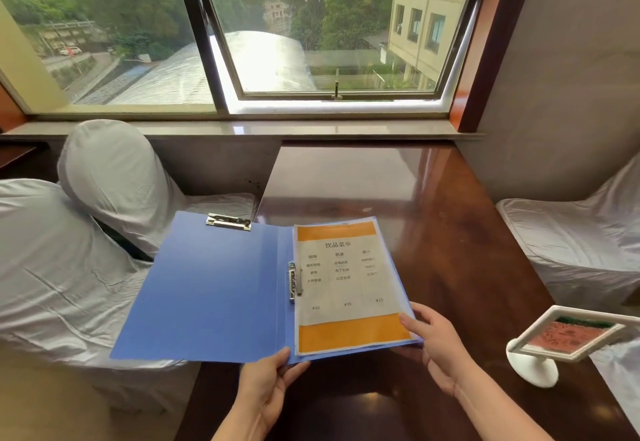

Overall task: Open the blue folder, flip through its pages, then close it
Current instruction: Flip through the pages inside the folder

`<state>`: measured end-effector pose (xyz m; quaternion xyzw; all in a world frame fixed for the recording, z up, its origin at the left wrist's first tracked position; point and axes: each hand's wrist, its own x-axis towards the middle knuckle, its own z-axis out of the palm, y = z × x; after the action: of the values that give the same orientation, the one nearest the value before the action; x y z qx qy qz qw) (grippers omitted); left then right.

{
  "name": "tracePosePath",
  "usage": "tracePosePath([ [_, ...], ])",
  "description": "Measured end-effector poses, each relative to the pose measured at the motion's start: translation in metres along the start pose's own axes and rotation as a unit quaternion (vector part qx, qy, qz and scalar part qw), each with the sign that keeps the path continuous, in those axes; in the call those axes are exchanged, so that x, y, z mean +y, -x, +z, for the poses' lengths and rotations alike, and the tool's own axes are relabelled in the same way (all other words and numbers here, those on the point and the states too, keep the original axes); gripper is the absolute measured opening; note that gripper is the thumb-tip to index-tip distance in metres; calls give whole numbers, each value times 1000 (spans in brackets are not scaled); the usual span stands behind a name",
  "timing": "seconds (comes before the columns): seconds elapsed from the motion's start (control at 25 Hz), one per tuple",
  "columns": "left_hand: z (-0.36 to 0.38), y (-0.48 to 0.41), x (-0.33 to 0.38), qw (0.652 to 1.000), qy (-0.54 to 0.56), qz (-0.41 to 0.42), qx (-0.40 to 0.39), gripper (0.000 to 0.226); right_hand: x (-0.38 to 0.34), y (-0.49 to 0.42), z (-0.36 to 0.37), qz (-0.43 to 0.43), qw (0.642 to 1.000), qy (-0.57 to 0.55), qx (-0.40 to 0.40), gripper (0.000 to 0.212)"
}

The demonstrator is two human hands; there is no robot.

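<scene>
Folder (221, 288) spread open, held above table (433, 198), left cover overhanging a draped chair (69, 250). Left hand (266, 388) pinching bottom edge near spine, thumb on top, fingers hidden beneath. Menu page (343, 284) in plastic sleeve, small print blurred. Right hand (440, 347) gripping lower right corner, fingers mostly underneath. Stand (554, 340) cut off at right.

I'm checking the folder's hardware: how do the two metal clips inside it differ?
The top clip sits at the upper edge of the blue folder's left cover, lying crosswise; the spine clip runs lengthwise beside the fold. The top clip holds nothing, while the spine clip sits at the left edge of the menu page. The top clip looks wider, the spine clip narrower. Both are silver metal.
</scene>
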<state>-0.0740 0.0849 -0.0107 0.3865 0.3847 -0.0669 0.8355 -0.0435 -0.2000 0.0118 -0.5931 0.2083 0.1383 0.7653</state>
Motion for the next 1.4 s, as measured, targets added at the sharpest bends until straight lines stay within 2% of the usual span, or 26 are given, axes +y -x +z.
tracePosePath([
  [0.2,-2,3,0,1000,-7,-23,-12,24,0,10,-3,-48,995,70,45,55],
  [0.32,-3,3,-4,1000,-2,-21,-13,32,-5,13,3,-104,986,113,58,61],
  [0.44,-4,5,-7,1000,-4,-21,-17,39,-8,15,6,-120,984,112,71,50],
  [0.6,-3,7,-4,999,2,-14,-34,35,-10,20,9,-101,987,102,69,15],
  [0.68,-3,7,-2,999,2,-16,-43,28,-11,21,10,-71,990,106,66,14],
  [0.76,-3,9,0,998,-7,-26,-52,19,-12,21,8,-79,980,161,82,18],
  [0.84,-3,12,-2,998,-13,-29,-60,18,-14,22,7,-124,940,289,135,18],
  [0.92,-1,15,-5,997,-16,-29,-65,20,-18,29,12,-193,870,410,194,18],
  [1.0,2,17,-9,997,-15,-30,-67,21,-23,39,22,-276,812,458,233,16],
  [1.04,3,18,-10,997,-14,-28,-68,23,-27,44,28,-313,799,457,235,14],
  [1.08,4,19,-12,997,-13,-26,-68,25,-31,50,35,-341,802,438,222,12],
  [1.12,5,20,-13,997,-13,-24,-69,27,-35,56,44,-351,826,397,189,11],
  [1.2,8,23,-17,997,-12,-10,-76,29,-44,65,67,-317,902,279,86,16],
  [1.24,10,25,-19,996,-15,0,-84,30,-47,69,82,-293,928,229,33,19],
  [1.32,16,28,-26,994,-27,12,-101,33,-45,70,113,-259,946,191,-44,24],
  [1.4,21,32,-32,993,-34,16,-116,38,-39,66,141,-237,952,175,-87,26],
])
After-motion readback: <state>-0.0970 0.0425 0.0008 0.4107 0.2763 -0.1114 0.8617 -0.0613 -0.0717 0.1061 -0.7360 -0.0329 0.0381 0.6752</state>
